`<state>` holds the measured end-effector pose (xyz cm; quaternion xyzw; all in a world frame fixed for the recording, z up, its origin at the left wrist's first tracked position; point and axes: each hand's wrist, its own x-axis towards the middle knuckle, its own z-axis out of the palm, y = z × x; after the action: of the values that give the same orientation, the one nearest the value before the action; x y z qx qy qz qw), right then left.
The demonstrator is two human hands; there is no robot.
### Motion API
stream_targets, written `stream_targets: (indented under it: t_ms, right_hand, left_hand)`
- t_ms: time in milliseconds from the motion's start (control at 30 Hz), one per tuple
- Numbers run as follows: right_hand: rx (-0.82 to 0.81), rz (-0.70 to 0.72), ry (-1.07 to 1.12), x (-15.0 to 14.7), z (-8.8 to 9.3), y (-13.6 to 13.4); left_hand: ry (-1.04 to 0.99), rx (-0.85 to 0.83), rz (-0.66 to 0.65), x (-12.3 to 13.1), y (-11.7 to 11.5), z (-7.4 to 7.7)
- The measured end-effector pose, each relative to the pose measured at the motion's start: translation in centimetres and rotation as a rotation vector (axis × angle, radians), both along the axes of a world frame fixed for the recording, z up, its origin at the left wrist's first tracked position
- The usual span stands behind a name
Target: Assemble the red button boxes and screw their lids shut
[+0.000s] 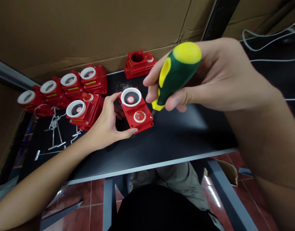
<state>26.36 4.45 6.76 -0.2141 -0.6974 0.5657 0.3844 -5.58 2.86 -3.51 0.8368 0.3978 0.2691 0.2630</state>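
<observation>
A red box with a white-rimmed round opening and a small red dome rests on the black table. Around its left side my left hand is closed, thumb at the near corner and fingers at the far edge. In my right hand is a screwdriver with a green and yellow handle, gripped by thumb and fingers. Its short visible shaft slants down to a screw at the box's right corner. The tip itself is too small to make out clearly.
Several similar red boxes stand at the left, one close by my left wrist. Another red box with a dark opening sits at the back. Metal T-shaped rods with chains lie left. Cardboard walls the rear; white cables run right.
</observation>
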Motion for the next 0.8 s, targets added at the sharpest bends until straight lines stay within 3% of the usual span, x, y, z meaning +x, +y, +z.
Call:
stream_targets:
  t_ms: [300, 567, 800]
  right_hand:
    - [0.141, -0.176, 0.141, -1.9, -2.3, 1.0]
    - [0.065, 0.115, 0.071, -0.3, -0.6, 0.9]
    - [0.084, 0.053, 0.031, 0.3, -0.5, 1.0]
  left_hand:
    - [0.001, 0.019, 0.013, -0.1, 0.0, -0.2]
    - [-0.005, -0.029, 0.014, 0.0, -0.1, -0.1]
    - [0.013, -0.039, 0.016, 0.0, 0.0, 0.0]
